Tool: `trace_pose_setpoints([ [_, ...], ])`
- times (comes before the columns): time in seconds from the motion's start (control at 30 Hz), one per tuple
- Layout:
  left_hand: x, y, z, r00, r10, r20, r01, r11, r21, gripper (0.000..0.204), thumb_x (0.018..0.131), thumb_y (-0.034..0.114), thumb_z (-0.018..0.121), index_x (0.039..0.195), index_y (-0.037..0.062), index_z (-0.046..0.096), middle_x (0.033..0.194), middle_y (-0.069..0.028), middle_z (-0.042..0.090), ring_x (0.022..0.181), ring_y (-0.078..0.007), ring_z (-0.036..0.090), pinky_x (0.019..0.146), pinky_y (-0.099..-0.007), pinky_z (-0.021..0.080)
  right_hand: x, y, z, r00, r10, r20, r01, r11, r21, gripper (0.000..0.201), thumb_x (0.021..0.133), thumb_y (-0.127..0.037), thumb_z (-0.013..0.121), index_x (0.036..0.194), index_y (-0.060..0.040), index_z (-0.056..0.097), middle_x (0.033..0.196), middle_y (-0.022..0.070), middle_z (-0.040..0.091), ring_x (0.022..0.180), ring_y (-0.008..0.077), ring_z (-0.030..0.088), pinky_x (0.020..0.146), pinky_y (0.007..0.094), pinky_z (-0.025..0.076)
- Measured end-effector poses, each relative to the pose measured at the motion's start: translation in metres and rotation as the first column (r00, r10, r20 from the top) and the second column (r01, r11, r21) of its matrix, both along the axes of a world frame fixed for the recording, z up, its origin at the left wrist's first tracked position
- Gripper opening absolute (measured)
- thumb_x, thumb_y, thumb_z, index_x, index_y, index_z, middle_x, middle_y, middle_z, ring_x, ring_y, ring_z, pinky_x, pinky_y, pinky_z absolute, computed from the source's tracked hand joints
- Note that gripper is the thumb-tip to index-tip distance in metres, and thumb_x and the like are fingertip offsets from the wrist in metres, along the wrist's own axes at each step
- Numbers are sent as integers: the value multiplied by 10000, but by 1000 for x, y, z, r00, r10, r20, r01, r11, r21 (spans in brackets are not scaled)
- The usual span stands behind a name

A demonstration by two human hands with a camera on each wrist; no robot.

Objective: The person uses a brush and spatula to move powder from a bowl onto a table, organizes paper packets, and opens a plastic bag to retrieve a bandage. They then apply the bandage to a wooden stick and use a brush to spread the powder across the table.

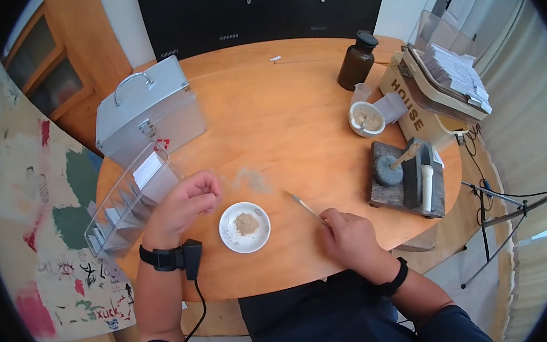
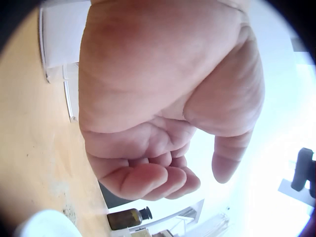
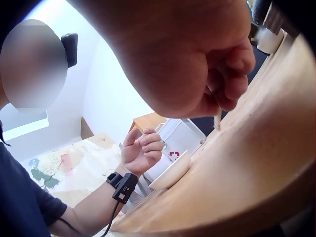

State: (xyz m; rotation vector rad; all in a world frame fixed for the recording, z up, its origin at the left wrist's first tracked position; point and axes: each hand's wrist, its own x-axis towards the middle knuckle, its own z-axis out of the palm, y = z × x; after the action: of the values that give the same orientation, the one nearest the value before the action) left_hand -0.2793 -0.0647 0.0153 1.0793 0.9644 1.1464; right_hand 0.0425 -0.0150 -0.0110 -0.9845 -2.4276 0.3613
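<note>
The right hand [image 1: 349, 237] pinches a thin brush [image 1: 303, 205], its tip pointing up and left toward a pale powder smear [image 1: 253, 180] on the wood. In the right wrist view the right hand [image 3: 192, 59] has curled fingers around the brush handle [image 3: 217, 120]. Left of the brush stands a white dish [image 1: 228, 237] with a small heap of tan powder [image 1: 247, 224]. The left hand [image 1: 186, 202] hovers beside the dish, holding nothing; in the left wrist view the hand [image 2: 158, 108] has loosely bent fingers and the thumb apart.
At the left are a silver case [image 1: 146, 110] and a clear rack [image 1: 111, 213] of papers. On the right stand a brown bottle [image 1: 356, 65], a mortar [image 1: 366, 119], a wooden block stand [image 1: 388, 194] and a cream box [image 1: 410, 112] with papers.
</note>
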Motion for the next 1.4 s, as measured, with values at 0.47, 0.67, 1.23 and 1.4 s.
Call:
trace_pose_setpoints([
  [0.47,68,30,63,988,68,-142,-91,983,-161,52,912,107,556,943,71,535,758,7,532,668,-81,483,606,-209,390,35,-1,10,999,41,-4,-41,994,-99,245,808,-270,677,889,-57,586,717,101,625,636,280,632,540,381,504],
  [0.67,139,88,98,974,-60,-220,29,990,-138,287,942,160,546,1185,7,536,982,-78,620,854,-150,612,719,-265,490,162,43,136,891,-322,-321,316,946,-72,101,802,-139,688,824,-59,630,695,96,602,616,233,620,561,325,491],
  [1.23,309,324,89,976,173,-133,-199,956,-215,464,911,178,579,1266,-81,429,1291,-197,455,1146,-359,500,961,-444,477,358,301,117,587,-668,-457,197,665,-720,413,948,-369,517,1088,7,611,1020,88,616,922,187,587,850,327,490],
  [1.4,313,320,97,987,162,-22,-162,960,-228,482,920,211,593,1274,-75,435,1313,-212,464,1111,-395,544,947,-462,484,352,311,117,604,-712,-359,349,641,-683,390,958,-369,507,1060,-15,633,971,86,663,848,192,643,803,338,523],
])
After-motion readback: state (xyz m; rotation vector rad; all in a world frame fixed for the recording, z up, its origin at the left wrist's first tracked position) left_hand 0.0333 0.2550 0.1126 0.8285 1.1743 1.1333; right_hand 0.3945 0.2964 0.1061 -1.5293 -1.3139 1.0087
